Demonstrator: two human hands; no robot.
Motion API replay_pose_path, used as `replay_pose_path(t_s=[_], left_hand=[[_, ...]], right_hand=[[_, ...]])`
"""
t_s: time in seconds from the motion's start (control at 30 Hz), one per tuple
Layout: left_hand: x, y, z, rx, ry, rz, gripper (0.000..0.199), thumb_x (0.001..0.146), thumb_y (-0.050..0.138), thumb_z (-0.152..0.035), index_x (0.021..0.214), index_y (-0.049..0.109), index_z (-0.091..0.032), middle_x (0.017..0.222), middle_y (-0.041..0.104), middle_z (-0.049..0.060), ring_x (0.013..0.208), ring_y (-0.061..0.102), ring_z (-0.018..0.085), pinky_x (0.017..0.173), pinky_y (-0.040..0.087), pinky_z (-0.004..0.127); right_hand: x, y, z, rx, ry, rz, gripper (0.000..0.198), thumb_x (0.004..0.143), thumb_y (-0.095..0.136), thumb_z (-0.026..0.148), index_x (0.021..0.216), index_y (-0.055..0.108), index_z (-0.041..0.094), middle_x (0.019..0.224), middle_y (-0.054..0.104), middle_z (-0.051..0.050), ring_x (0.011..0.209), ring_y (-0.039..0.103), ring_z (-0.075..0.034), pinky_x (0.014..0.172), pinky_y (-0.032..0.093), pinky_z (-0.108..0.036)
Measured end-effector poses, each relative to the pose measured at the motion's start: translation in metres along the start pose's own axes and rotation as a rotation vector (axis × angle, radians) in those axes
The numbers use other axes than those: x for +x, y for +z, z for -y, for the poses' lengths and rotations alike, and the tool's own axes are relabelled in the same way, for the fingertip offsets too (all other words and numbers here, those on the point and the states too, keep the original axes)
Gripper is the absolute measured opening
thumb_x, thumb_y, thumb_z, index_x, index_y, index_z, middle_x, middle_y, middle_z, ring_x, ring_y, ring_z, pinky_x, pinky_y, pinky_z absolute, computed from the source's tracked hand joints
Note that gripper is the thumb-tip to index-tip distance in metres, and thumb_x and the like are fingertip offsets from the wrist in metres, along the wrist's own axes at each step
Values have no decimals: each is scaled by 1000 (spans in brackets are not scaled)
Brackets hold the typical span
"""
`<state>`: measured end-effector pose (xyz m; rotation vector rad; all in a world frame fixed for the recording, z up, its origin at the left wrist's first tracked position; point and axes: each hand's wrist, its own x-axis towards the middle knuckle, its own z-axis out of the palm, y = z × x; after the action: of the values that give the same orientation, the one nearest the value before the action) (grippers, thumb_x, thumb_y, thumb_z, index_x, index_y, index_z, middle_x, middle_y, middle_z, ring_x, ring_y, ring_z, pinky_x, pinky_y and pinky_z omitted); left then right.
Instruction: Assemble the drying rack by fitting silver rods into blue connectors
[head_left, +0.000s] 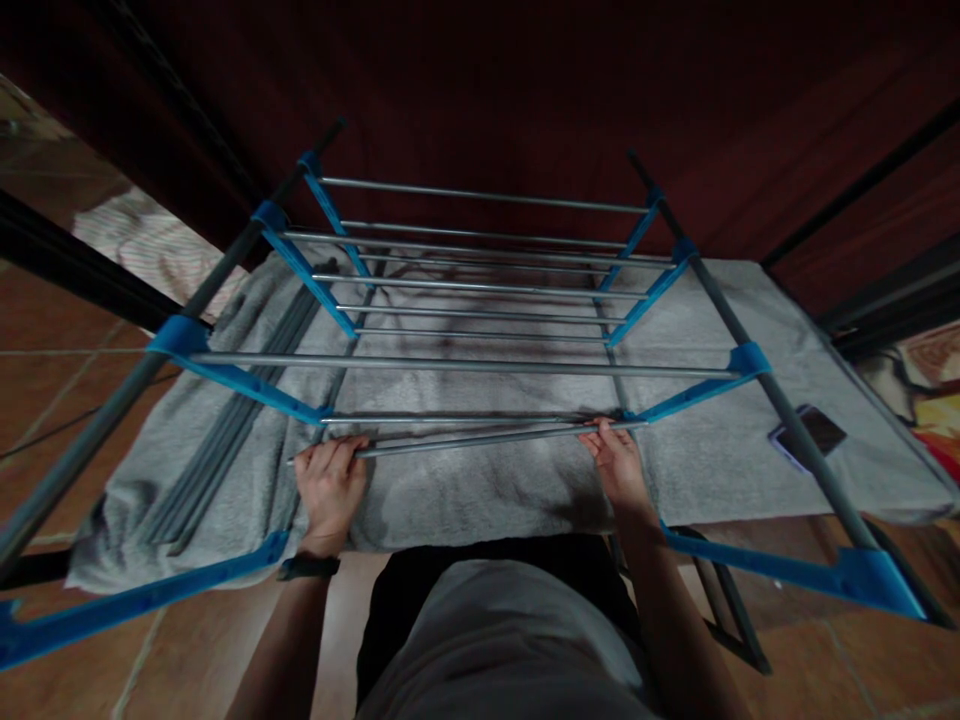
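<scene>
A thin grey metal rod (480, 440) runs almost level between my hands. My left hand (330, 482) is closed around it near its left end, which sticks out past my fingers. My right hand (616, 462) pinches it near its right end, close to a blue plastic bracket (675, 398) of the rack. The rack has thick grey side poles (724, 297), several blue brackets and several grey crossbars (465, 364) spanning left to right. Another blue bracket (247, 385) is on the left side. The nearest brackets, left (161, 592) and right (787, 568), have no crossbar between them.
Several loose grey rods (232, 440) lie on the grey towel-like cloth (480, 505) at left. A phone (814, 435) rests on the cloth at right, partly behind a pole. A dark red curtain (480, 90) hangs behind. Tiled floor (82, 400) shows at left.
</scene>
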<state>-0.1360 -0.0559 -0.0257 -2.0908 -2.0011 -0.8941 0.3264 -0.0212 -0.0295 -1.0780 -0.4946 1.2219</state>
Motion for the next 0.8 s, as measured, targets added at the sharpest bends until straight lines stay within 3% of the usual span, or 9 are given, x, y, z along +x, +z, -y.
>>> replay_pose_path(t_s=[0.8], left_hand=[[1,4,4,59,59,-66,19,95,55,-23,102,73,-25,94,76,4,91,67,25,89,39,41]], right_hand=[[0,14,18,-15,-38,-4,20,75,91,39,82,76,27,86,78,4,75,71,-13,79,60,-29]])
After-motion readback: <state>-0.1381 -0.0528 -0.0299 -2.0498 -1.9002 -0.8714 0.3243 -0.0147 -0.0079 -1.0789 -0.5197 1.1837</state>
